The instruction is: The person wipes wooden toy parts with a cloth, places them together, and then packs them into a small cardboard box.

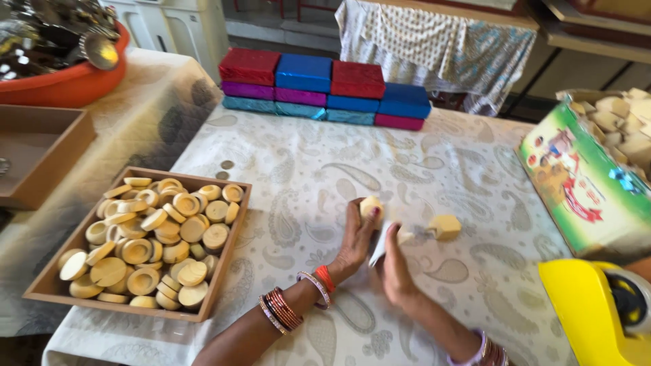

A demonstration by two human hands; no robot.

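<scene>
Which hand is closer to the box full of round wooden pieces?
Left. The left hand is just right of the wooden tray; the right hand lies farther right, beyond it.

Wooden tray of round discs, stacked foil-wrapped boxes

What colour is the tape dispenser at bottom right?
Bright yellow; the tape dispenser shows best in the head view.
</scene>
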